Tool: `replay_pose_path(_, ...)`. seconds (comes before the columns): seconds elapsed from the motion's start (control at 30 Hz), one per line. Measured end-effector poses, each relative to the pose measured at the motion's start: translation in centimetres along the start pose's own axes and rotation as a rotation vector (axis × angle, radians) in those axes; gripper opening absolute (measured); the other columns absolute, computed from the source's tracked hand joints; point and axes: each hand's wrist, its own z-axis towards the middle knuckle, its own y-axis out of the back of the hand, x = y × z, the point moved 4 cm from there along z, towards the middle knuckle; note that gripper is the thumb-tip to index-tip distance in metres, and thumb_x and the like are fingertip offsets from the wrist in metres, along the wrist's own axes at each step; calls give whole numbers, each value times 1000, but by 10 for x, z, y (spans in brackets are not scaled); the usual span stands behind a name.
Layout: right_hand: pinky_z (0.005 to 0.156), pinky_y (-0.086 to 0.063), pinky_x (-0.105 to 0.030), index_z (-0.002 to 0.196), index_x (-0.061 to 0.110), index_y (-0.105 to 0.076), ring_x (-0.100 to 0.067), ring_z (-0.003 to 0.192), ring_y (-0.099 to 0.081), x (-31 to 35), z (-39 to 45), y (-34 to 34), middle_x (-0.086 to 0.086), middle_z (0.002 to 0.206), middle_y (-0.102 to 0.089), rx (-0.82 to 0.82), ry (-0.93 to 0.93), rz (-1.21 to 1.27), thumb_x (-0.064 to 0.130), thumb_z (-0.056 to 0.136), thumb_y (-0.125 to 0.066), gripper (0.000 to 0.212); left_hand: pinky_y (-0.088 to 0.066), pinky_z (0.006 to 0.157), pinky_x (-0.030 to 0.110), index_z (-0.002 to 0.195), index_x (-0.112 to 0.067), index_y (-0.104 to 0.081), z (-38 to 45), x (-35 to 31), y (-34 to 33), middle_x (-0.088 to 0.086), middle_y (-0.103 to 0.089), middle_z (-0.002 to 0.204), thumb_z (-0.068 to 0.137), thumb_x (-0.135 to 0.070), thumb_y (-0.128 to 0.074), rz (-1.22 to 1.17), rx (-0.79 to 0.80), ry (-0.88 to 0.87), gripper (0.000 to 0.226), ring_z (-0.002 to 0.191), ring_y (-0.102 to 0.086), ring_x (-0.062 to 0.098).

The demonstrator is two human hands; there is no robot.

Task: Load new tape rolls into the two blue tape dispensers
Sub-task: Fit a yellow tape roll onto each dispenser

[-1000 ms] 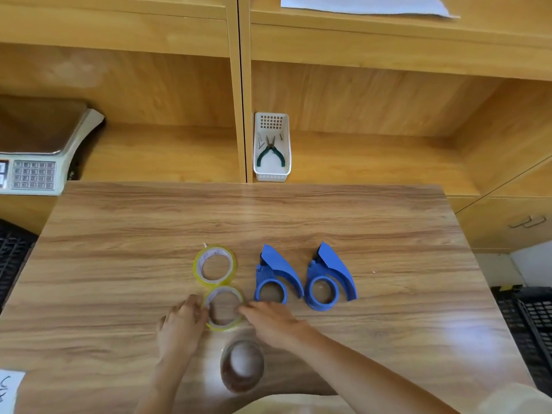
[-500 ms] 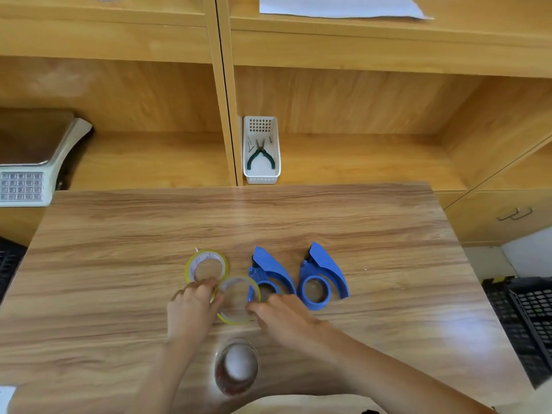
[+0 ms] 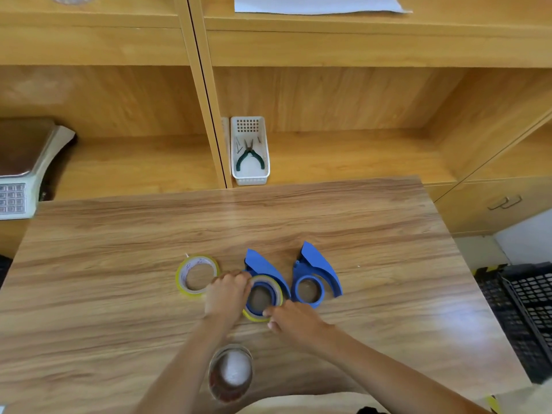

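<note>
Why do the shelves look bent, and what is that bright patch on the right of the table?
Head view: the wide-angle lens bows the shelf lines; the pale patch is glare on the glossy table; the left hand and right hand look slightly soft at the tape roll.

The wooden table [image 3: 119, 294] carries two blue tape dispensers [image 3: 263, 265] [image 3: 318, 271], two yellow-edged tape rolls [image 3: 197, 277] [image 3: 279, 289] and one glass jar [image 3: 230, 373] at its near edge. Two hands [image 3: 227, 295] [image 3: 294, 321] show. One white basket [image 3: 251, 177] holds one pair of pliers [image 3: 249, 155].

Pliers [image 3: 249, 155] in white basket [image 3: 263, 174]
</note>
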Motion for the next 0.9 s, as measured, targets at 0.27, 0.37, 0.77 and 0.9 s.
replay_pose_path(0.27,80,-54,-47,137,11,-53,-38,103,-63,-6,3,-15,-17,113,-69,35,26,80,16,101,-44,37,-51,76,35,124,-32,-57,3,10,-36,3,-70,108,99,-40,-38,-73,169,62,33,102,-65,24)
replay_pose_path(0.37,80,-53,-45,134,15,-55,-35,103,-63,-7,8,-15,-14,112,-71,22,28,93,16,100,-44,36,-50,78,35,127,-32,-56,1,12,-36,-1,-68,116,99,-40,-40,-157,151,72,33,109,-62,22)
replay_pose_path(0.77,76,-49,-45,148,26,-33,-31,112,-53,39,78,26,-9,126,-58,-149,207,127,0,97,-47,59,-47,71,49,105,-14,-46,-12,138,-35,16,-59,107,87,-23,-63,-532,-121,598,27,100,-57,41)
replay_pose_path(0.9,83,-42,-40,151,19,-30,-34,119,-45,55,97,21,-13,128,-58,-181,220,4,-5,92,-47,66,-46,79,48,118,-16,-43,-19,147,-46,17,-65,110,91,-36,-54,-443,56,633,35,106,-57,40)
